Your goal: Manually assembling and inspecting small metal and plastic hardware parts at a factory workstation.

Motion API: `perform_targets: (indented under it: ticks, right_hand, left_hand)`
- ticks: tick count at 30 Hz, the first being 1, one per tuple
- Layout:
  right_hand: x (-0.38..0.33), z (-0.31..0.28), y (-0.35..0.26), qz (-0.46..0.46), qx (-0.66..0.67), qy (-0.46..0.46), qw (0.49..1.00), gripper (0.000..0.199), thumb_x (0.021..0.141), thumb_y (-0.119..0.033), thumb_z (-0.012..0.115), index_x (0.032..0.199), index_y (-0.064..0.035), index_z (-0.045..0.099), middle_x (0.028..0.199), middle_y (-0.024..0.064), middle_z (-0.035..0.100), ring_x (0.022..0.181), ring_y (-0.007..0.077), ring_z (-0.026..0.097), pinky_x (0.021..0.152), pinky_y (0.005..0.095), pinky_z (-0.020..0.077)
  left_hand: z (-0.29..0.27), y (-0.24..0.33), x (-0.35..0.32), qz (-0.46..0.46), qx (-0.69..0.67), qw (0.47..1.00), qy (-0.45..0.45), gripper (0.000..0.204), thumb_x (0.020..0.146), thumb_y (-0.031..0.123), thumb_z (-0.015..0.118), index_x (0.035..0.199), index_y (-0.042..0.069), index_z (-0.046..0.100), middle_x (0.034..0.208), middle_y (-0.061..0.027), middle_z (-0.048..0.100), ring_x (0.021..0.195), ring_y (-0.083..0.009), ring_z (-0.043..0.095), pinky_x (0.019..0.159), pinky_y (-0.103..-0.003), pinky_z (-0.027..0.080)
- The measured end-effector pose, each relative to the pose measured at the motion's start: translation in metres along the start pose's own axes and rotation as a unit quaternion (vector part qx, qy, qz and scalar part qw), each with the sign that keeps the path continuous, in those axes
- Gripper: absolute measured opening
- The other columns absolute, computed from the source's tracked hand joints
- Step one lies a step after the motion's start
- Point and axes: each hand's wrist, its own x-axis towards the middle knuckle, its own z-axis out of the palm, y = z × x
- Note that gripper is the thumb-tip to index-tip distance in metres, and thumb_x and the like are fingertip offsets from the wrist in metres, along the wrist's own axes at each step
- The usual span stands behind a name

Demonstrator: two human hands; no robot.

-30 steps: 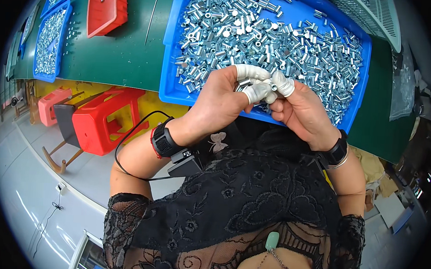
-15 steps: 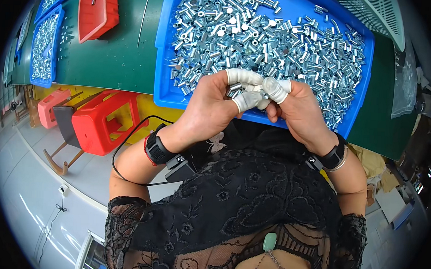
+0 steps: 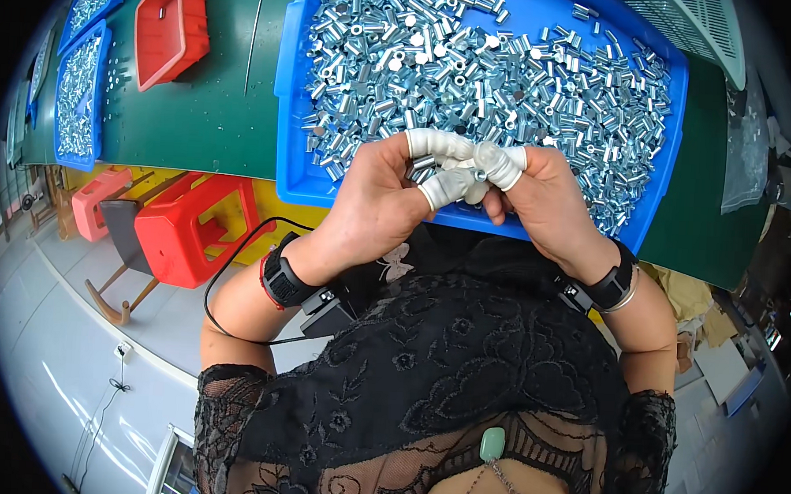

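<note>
My left hand (image 3: 376,198) and my right hand (image 3: 552,205) meet over the near edge of a large blue tray (image 3: 290,145). White finger covers wrap the fingertips of both. A small silvery metal sleeve (image 3: 480,175) shows its round open end between my pinched fingertips, touched by both hands. Several more sleeves lie partly hidden in the curl of my left fingers. Shiny short metal sleeves (image 3: 473,83) heap up across the tray beneath and beyond my hands. Black bands with small boxes circle both wrists.
On the green table (image 3: 215,124) a red bin (image 3: 171,34) holds one small piece. Smaller blue trays of metal parts (image 3: 80,101) stand at far left. A pale green basket (image 3: 700,35) is at back right. Red stools (image 3: 184,238) stand left on the floor; a black cable (image 3: 236,258) hangs beside my left arm.
Both hands stay pinched together over the tray with almost no change in grip. The whole view has shifted slightly.
</note>
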Motion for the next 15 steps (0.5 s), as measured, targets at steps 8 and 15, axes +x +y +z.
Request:
perform_targets:
  ticks: [8, 15]
  right_hand:
    - [0.003, -0.009, -0.026, -0.054, -0.121, 0.022, 0.991, 0.034, 0.091, -0.030, 0.052, 0.076, -0.0014, 0.063, 0.060, 0.0005, 0.058, 0.047, 0.0041, 0.047, 0.043, 0.0190, 0.0368]
    - [0.003, -0.044, -0.049, -0.086, -0.120, 0.089, 0.985, 0.032, 0.089, -0.029, 0.053, 0.078, -0.0015, 0.063, 0.062, 0.0011, 0.059, 0.046, 0.0036, 0.046, 0.042, 0.0177, 0.0383]
  left_hand:
    - [0.004, 0.011, 0.010, 0.000, -0.005, 1.000, -0.027, 0.019, 0.090, 0.013, 0.053, 0.100, -0.003, 0.058, 0.083, -0.0061, 0.062, 0.064, -0.0084, 0.053, 0.056, -0.020, 0.042]
    - [0.003, 0.054, 0.038, -0.047, -0.038, 0.996, -0.061, 0.025, 0.092, 0.021, 0.049, 0.097, -0.002, 0.056, 0.086, -0.0092, 0.062, 0.070, -0.0136, 0.057, 0.061, -0.024, 0.046]
